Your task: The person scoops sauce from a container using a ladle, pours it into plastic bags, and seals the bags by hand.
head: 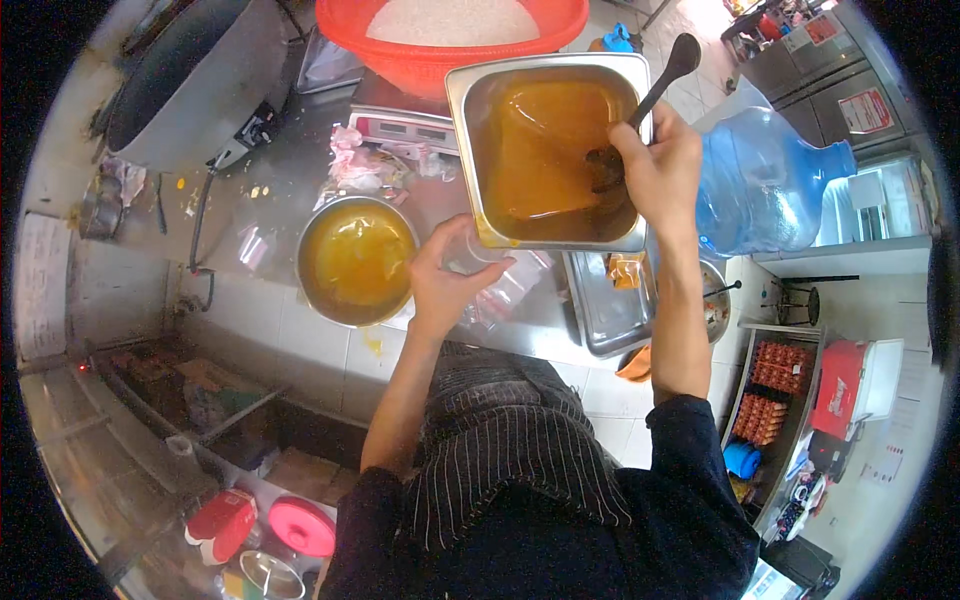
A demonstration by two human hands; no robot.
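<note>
My right hand (664, 165) grips the right rim of a square stainless steel food pan (551, 238), which holds amber-brown liquid (540, 150). Its thumb reaches inside, over the handle of a dark spoon or ladle (675, 64) whose head dips into the liquid. At the pan's lower left corner, my left hand (446, 274) curls thumb and fingers around a clear plastic piece (478, 251); whether it is a bag or a cup I cannot tell. Left of that hand stands a round steel bowl (304, 259) of yellow-amber liquid.
A red plastic basket (337, 30) of white grains sits behind, by a scale (405, 131). Clear plastic bags (517, 285) lie near a steel tray (611, 330) with a yellow packet (626, 270). A large blue water bottle (765, 180) stands right; a big pot (202, 82) left.
</note>
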